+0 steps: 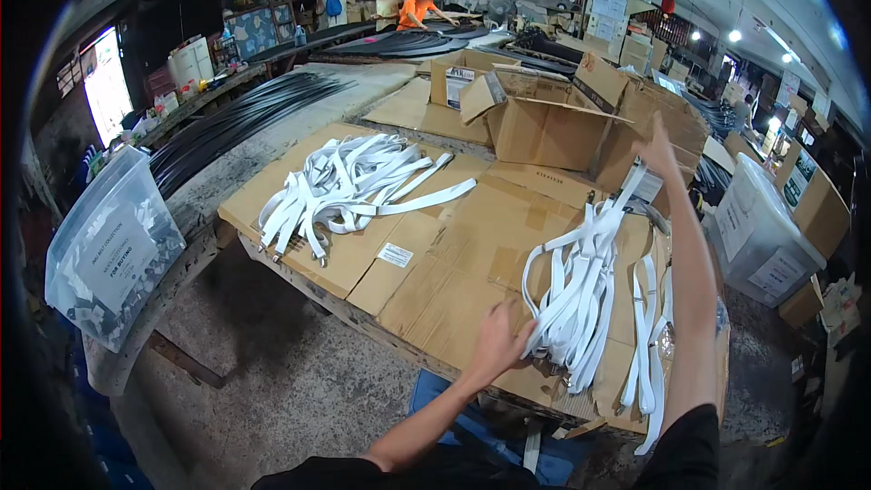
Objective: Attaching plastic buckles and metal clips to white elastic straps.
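White straps with metal clips lie in a long bundle (581, 299) on the cardboard-covered table's right half. My left hand (499, 340) is at the bundle's lower left edge, its fingers apart and close to the straps. Beyond the bundle's far end, my right hand (657, 156) is raised and slightly blurred. A white strap end (632, 183) stretches up from the bundle to its fingers, which appear closed on it. To the left sits a looser tangled heap of white straps (349, 183). A few more straps (646, 345) lie beneath my right forearm.
Open cardboard boxes (549, 132) stand at the table's far side. A clear plastic bin (113, 245) is at the left, a lidded tub (762, 227) at the right. Black strips (231, 127) lie on the neighbouring table. A person in orange (419, 14) works farther back.
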A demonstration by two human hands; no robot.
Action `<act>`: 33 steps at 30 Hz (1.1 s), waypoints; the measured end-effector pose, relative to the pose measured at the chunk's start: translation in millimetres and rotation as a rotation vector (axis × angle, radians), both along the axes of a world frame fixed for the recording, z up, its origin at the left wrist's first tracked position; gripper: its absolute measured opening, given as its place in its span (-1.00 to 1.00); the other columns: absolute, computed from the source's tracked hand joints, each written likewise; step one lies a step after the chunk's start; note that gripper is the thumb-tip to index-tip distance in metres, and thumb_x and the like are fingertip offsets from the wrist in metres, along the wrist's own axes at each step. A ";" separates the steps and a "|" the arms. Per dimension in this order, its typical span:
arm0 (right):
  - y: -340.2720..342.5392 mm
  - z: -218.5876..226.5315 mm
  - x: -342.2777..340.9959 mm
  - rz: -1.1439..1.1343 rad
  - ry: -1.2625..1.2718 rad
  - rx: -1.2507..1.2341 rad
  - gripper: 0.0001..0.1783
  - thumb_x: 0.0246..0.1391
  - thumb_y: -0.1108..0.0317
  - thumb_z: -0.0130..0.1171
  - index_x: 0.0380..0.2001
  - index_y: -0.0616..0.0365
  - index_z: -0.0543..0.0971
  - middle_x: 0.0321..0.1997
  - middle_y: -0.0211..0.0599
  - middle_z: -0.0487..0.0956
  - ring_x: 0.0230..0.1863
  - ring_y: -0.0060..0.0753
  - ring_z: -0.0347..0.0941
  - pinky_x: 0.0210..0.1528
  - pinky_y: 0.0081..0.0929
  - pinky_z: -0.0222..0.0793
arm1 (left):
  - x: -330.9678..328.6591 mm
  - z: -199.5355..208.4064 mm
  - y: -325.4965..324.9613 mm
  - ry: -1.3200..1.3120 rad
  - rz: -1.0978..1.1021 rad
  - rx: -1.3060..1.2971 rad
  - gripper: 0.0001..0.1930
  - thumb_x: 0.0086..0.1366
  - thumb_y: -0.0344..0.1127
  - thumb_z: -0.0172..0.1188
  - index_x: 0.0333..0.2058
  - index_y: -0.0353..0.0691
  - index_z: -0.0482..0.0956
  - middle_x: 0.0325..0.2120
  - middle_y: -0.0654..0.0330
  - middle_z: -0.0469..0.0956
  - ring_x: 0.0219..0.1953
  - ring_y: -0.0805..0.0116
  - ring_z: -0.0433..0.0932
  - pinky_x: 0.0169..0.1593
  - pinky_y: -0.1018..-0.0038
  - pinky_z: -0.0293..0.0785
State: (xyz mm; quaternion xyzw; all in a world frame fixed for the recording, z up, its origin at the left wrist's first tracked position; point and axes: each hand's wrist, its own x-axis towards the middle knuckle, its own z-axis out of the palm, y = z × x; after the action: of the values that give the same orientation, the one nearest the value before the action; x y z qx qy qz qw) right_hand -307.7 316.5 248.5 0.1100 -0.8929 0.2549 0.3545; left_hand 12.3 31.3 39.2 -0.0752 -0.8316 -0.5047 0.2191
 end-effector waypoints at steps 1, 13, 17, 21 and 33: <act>-12.4 -26.8 27.1 0.150 -0.154 0.110 -0.08 -0.23 0.35 0.24 0.23 0.25 0.05 0.24 0.16 0.16 0.30 0.03 0.02 0.26 -0.27 0.04 | 11.7 -13.3 -16.7 0.011 0.072 -0.051 -0.57 0.08 -0.21 0.22 -0.13 -0.37 0.42 -0.19 -0.11 0.45 -0.07 -0.06 0.38 0.00 0.25 0.32; 228.7 -255.5 252.9 -0.863 -0.388 -0.246 -0.70 -0.04 0.25 0.10 -0.27 0.22 0.54 -0.27 -0.04 0.58 -0.15 -0.05 0.50 -0.11 -0.24 0.36 | 65.7 -71.7 -89.2 -0.325 0.016 -0.574 -0.21 0.00 -0.34 0.22 0.22 -0.20 0.07 0.29 0.00 -0.12 0.33 -0.02 -0.20 0.20 -0.22 -0.22; 263.5 -298.2 265.9 -0.838 -0.372 -0.319 -0.58 -0.10 0.25 0.17 -0.14 0.17 0.44 -0.11 -0.04 0.53 -0.03 -0.04 0.43 -0.01 -0.25 0.30 | 58.2 -67.5 -83.0 -0.358 -0.075 -0.610 -0.19 -0.02 -0.37 0.23 0.23 -0.20 0.05 0.30 0.01 -0.16 0.33 -0.03 -0.22 0.18 -0.25 -0.22; 255.2 -288.0 254.6 -0.948 -0.350 -0.335 -0.57 -0.12 0.23 0.20 -0.13 0.14 0.46 -0.12 -0.07 0.53 -0.05 -0.09 0.44 -0.01 -0.28 0.31 | 63.3 -67.5 -90.3 -0.330 -0.105 -0.611 -0.18 -0.03 -0.38 0.23 0.23 -0.21 0.04 0.30 0.01 -0.15 0.34 -0.01 -0.23 0.19 -0.24 -0.20; 260.7 -259.4 278.5 -0.699 -0.363 -1.043 -0.62 -0.11 0.44 0.16 -0.14 0.20 0.44 -0.54 -0.30 0.49 -0.51 -0.50 0.43 -0.48 -0.54 0.39 | 64.8 -53.7 -93.8 -0.375 -0.110 -0.598 -0.23 0.03 -0.34 0.22 0.22 -0.18 0.07 0.30 0.04 -0.14 0.34 0.05 -0.21 0.21 -0.18 -0.17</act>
State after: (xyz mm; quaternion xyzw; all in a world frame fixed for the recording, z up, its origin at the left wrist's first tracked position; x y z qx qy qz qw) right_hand -29.2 577.2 -10.9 -0.4180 -0.6808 0.5391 0.2669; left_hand 77.1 -62.5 -14.4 -0.0868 -0.9630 -0.2553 0.0034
